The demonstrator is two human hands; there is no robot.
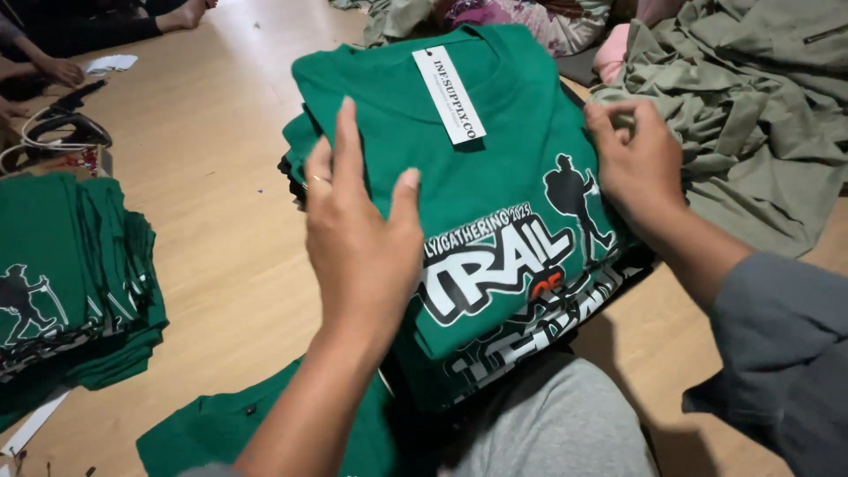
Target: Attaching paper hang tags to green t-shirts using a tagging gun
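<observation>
While the folded green shirt (495, 177) lies on top of a stack on the lap, the left hand (362, 238) rests flat w/ spread fingers to press it, and the right hand (638, 163) pinches its edge, prob. to square it.

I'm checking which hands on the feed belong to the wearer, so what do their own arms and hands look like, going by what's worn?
The left hand has a thin ring on one finger, and its forearm is bare, with no sleeve showing. The right hand shows no ring or watch; a grey long sleeve covers that arm down to just short of the wrist. No gloves on either hand.
</observation>
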